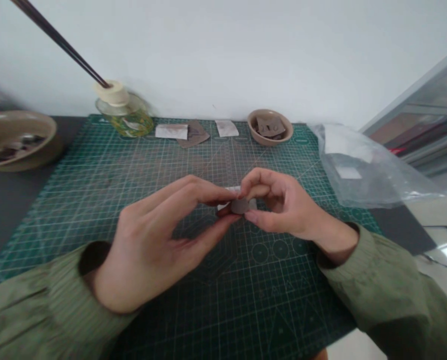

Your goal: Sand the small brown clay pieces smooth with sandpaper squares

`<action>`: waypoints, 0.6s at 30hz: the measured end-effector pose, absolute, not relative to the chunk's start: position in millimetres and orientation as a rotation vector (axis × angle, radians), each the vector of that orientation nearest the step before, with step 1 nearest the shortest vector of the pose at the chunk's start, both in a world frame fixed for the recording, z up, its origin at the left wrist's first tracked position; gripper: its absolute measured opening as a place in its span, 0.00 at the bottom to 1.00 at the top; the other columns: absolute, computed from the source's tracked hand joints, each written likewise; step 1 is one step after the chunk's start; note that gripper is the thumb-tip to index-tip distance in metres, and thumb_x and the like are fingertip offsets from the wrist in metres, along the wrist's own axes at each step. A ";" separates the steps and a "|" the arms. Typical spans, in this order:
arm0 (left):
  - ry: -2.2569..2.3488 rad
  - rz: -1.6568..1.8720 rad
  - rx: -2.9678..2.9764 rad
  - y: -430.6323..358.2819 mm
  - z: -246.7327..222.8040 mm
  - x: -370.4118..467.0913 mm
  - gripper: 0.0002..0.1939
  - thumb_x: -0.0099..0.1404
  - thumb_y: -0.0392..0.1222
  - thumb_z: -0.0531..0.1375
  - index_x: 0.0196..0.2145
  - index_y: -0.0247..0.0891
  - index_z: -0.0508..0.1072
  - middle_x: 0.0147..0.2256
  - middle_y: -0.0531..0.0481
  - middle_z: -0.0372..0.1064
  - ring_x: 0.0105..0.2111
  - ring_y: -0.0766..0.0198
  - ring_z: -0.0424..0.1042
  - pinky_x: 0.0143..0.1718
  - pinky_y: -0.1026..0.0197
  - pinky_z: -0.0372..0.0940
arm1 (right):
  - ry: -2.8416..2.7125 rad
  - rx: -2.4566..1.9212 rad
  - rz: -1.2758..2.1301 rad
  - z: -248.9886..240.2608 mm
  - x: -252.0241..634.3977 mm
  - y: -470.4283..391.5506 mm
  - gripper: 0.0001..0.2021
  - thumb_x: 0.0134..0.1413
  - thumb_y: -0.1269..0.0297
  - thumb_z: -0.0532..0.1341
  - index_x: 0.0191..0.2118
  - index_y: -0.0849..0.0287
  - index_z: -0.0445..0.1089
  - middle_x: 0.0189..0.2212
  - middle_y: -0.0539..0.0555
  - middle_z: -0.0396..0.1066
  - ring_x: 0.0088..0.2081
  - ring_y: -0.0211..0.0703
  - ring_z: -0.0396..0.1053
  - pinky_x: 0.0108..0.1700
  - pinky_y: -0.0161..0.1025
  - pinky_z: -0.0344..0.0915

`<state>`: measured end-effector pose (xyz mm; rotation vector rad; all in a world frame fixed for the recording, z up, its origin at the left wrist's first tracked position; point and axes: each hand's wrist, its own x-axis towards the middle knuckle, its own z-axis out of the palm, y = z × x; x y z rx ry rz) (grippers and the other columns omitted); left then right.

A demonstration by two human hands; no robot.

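Note:
Near the middle of the view, a small round grey disc point(240, 206) is held between both hands above the green cutting mat point(208, 165). My left hand point(163, 225) pinches it from the left between thumb and fingers. From the right, the thumb and fingertips of my right hand point(279, 202) close on its other edge. Behind the disc shows a small white and grey piece point(252, 204), partly hidden by the fingers.
Along the mat's back edge are a glass diffuser bottle point(128, 117), white paper point(171, 131), grey scraps point(194, 135), another white piece point(226, 128) and a small bowl point(270, 140) of grey pieces. A larger bowl point(36, 150) stands left, a clear plastic bag point(366, 175) right.

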<state>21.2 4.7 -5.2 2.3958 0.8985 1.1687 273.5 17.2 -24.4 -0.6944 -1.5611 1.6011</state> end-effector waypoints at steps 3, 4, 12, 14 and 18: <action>0.901 1.163 2.398 1.8 -4.8 20.7 0.13 0.73 0.41 0.70 0.54 0.49 0.78 0.46 0.54 0.83 0.41 0.62 0.82 0.46 0.61 0.77 | -1.576 -0.664 1.613 -22.9 274.7 16.8 0.19 0.60 0.73 0.76 0.52 0.56 0.73 0.44 0.53 0.86 0.47 0.45 0.83 0.55 0.41 0.74; 0.921 1.169 2.384 0.8 -4.5 21.1 0.13 0.73 0.41 0.70 0.54 0.49 0.79 0.46 0.54 0.83 0.41 0.62 0.82 0.46 0.61 0.77 | -1.584 -0.652 1.612 -22.5 275.2 16.7 0.19 0.60 0.73 0.76 0.52 0.56 0.72 0.44 0.53 0.86 0.47 0.44 0.83 0.55 0.41 0.74; 0.838 1.222 2.375 3.6 -4.8 18.4 0.18 0.68 0.39 0.75 0.53 0.50 0.82 0.45 0.56 0.84 0.39 0.62 0.83 0.44 0.61 0.77 | -1.591 -0.623 1.625 -23.4 278.2 15.8 0.18 0.62 0.72 0.76 0.54 0.56 0.74 0.46 0.54 0.86 0.48 0.46 0.84 0.58 0.45 0.75; 0.828 1.226 2.391 4.4 -5.1 16.7 0.19 0.67 0.37 0.75 0.54 0.49 0.81 0.46 0.55 0.84 0.40 0.63 0.82 0.45 0.62 0.77 | -1.589 -0.616 1.633 -23.7 278.7 15.7 0.18 0.63 0.72 0.76 0.54 0.56 0.74 0.46 0.54 0.86 0.48 0.46 0.84 0.58 0.45 0.75; 0.838 1.185 2.231 3.0 -4.2 18.3 0.16 0.67 0.39 0.75 0.52 0.48 0.82 0.45 0.55 0.84 0.42 0.62 0.83 0.44 0.62 0.78 | -1.599 -0.617 1.608 -22.6 278.8 15.2 0.18 0.61 0.74 0.76 0.53 0.56 0.75 0.44 0.51 0.85 0.45 0.41 0.83 0.53 0.39 0.75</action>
